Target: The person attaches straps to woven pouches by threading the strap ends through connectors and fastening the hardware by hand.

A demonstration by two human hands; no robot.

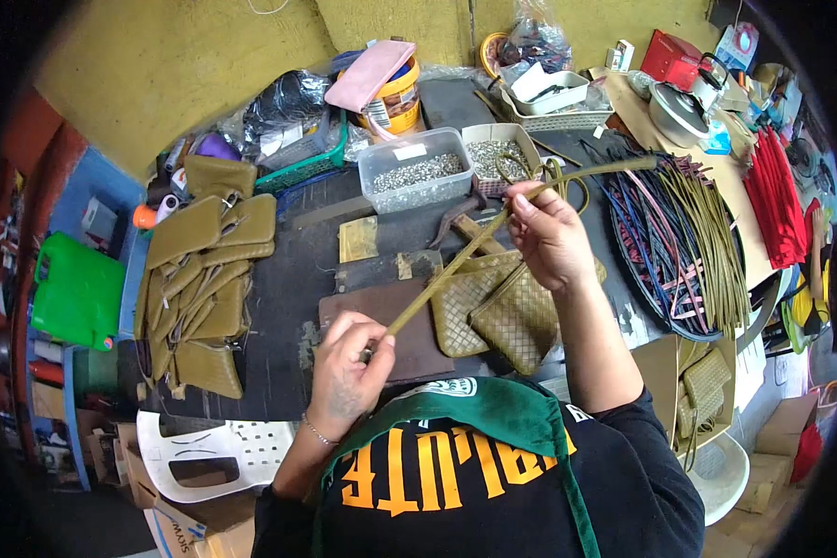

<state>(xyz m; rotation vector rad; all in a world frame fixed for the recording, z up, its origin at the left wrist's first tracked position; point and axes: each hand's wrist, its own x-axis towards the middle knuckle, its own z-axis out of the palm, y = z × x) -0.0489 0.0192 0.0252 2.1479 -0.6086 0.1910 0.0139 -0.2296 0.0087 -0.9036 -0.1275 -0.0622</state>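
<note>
An olive strap (pixel 448 272) is stretched diagonally between my two hands, above the dark table. My left hand (pixel 352 365) pinches its lower end near my chest. Further up and to the right, my right hand (pixel 551 232) pinches the strap between thumb and fingers, with loops of it curling behind and its free end reaching right. Beneath the strap lie olive woven pouches (pixel 516 321), partly behind my right forearm. A brown flat board (pixel 395 325) rests on the table just beyond my left hand.
Olive pouches (pixel 205 279) are piled at the left. Metal pieces fill a clear plastic box (pixel 417 172) and a smaller basket (pixel 498 153) at the back. A round tray at the right bears many strips (pixel 697 242). A white chair (pixel 214 456) stands at the lower left.
</note>
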